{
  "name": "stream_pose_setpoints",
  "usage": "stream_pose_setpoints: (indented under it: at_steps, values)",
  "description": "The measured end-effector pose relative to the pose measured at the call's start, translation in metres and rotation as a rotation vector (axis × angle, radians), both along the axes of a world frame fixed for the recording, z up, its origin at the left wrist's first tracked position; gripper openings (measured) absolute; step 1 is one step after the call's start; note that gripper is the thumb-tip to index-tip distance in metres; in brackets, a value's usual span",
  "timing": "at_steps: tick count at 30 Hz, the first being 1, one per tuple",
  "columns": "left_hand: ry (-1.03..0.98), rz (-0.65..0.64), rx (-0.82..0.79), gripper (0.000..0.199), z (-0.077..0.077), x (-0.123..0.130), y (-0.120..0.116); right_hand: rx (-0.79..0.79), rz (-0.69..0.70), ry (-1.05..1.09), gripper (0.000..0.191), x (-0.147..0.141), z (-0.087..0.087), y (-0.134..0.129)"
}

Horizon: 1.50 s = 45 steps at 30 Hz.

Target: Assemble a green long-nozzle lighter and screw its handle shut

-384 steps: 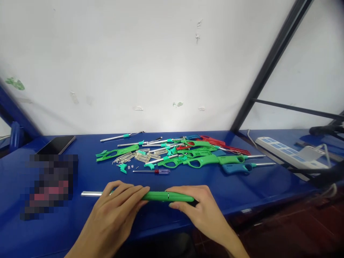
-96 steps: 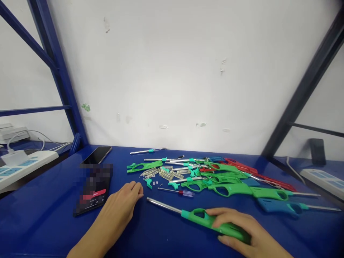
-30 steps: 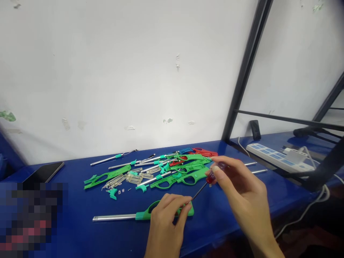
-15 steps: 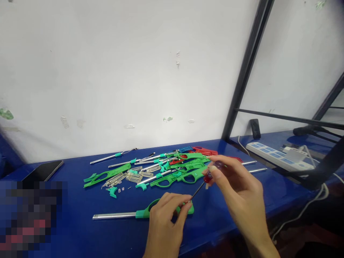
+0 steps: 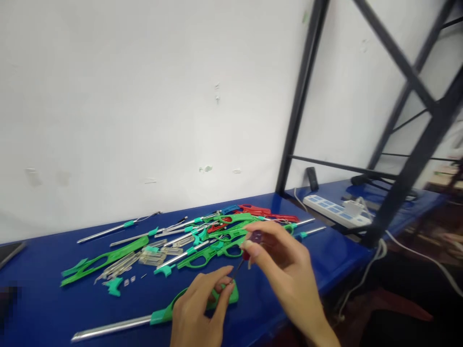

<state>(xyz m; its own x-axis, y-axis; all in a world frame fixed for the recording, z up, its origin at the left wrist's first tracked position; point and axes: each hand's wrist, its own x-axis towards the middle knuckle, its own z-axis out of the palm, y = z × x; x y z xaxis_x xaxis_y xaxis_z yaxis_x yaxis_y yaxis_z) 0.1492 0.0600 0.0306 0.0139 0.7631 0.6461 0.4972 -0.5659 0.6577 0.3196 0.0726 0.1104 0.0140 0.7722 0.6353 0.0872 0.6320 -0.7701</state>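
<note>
My right hand (image 5: 285,274) grips a screwdriver (image 5: 246,254) by its red handle, the dark shaft slanting down to the left. At its tip the fingers of my left hand (image 5: 198,306) are pinched together; whatever they hold is too small and hidden to make out. Beneath them a green gas lighter (image 5: 233,292) with a long metal tube lies flat on the blue table (image 5: 144,301), its middle covered by my left hand. Behind lie green lighter shells (image 5: 104,260), clear fuel tanks (image 5: 154,255) and a loose teal trigger (image 5: 115,286).
Red shells (image 5: 255,210) and metal tubes (image 5: 103,232) with wires lie toward the wall. A black metal frame (image 5: 304,96) rises at the right. Beyond it are a white power strip (image 5: 334,210) with cables and a black phone-like object (image 5: 311,179). A dark phone (image 5: 10,253) is cut off at left.
The camera has turned to the right, so the table and parts sit further left in view. Both hands keep their hold at the lighter, with the screwdriver tip still at my left fingers.
</note>
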Motion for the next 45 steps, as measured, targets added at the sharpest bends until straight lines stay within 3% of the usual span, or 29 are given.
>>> stream_pose_setpoints:
  at_steps: [5, 10, 18, 26, 45]
  values:
    - [0.016, -0.056, 0.041, 0.022, -0.005, 0.003, 0.007, 0.010, -0.022, 0.021, 0.024, 0.000, 0.003, 0.002]
    - [0.070, -0.032, 0.009, 0.021, -0.003, 0.009, 0.010, 0.072, -0.009, -0.082, 0.020, 0.003, 0.003, 0.001]
    - [0.166, 0.008, -0.239, 0.025, -0.005, 0.010, 0.013, 0.052, 0.034, -0.187, 0.025, 0.000, -0.004, 0.005]
    - [0.179, -0.007, -0.309, 0.028, 0.004, 0.022, 0.009, 0.029, 0.029, -0.225, 0.022, 0.002, -0.013, 0.009]
    - [0.135, -0.061, -0.247, 0.031, -0.011, 0.002, -0.002, 0.005, 0.064, -0.220, 0.024, -0.006, -0.027, 0.004]
